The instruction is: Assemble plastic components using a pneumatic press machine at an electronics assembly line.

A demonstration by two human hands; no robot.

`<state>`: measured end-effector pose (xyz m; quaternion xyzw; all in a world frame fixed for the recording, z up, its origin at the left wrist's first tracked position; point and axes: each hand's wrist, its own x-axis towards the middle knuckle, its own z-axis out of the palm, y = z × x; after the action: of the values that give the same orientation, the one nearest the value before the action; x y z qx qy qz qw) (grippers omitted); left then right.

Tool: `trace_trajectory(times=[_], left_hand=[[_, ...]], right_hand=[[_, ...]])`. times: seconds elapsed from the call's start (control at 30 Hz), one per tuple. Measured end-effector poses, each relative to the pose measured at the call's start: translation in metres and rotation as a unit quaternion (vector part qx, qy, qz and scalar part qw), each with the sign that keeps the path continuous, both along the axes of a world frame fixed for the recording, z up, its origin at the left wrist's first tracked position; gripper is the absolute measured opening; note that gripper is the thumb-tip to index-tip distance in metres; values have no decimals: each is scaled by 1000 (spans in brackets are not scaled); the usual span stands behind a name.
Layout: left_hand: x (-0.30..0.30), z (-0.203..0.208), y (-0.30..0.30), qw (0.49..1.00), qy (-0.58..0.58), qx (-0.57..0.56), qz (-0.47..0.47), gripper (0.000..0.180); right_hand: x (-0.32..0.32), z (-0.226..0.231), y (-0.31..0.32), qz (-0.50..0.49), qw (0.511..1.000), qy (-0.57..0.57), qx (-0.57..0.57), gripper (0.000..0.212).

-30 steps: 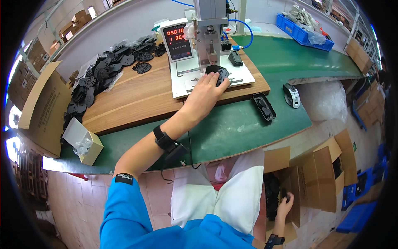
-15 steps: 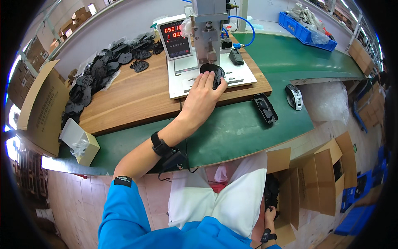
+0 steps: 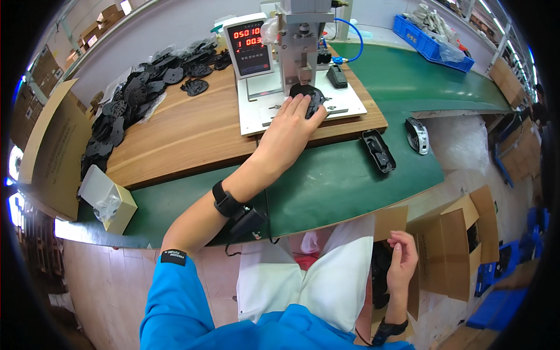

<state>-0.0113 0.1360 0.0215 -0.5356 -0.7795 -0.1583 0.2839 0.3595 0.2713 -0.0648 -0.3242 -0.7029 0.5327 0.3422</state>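
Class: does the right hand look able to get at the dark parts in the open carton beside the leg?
Probably yes: the right hand is close by the open carton, and no flap covers the dark parts showing.

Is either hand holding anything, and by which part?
Left hand: fingers on the black part, at its near side; a firm grip can't be told. Right hand: nothing visible held.

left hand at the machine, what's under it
A black part is under the left hand, its far edge showing, above the white base. The hand covers its near left side; whatever lies directly beneath the part cannot be seen.
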Motion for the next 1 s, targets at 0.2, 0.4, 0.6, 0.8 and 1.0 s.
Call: trace_trajectory(times=[0.2,0.4,0.6,0.8,1.0], left_hand=[[-6,2,-6,999,-33,-27,13,48],[12,3,3,999,-19,-39,15,58],[-1,2,-9,999,-22,-23,3,47],[-8,4,-7,999,-21,-15,-19,41],[-8,5,-12,1000,-16,-24,-7,39]], right_hand=[[-64,153,-30,338,895,257,135,37],[-115,230,-90,478,720,486,131,102],[-130,243,-114,492,630,576,170,117],[-121,253,-115,346,657,607,283,88],[-90,252,-124,272,760,533,254,65]])
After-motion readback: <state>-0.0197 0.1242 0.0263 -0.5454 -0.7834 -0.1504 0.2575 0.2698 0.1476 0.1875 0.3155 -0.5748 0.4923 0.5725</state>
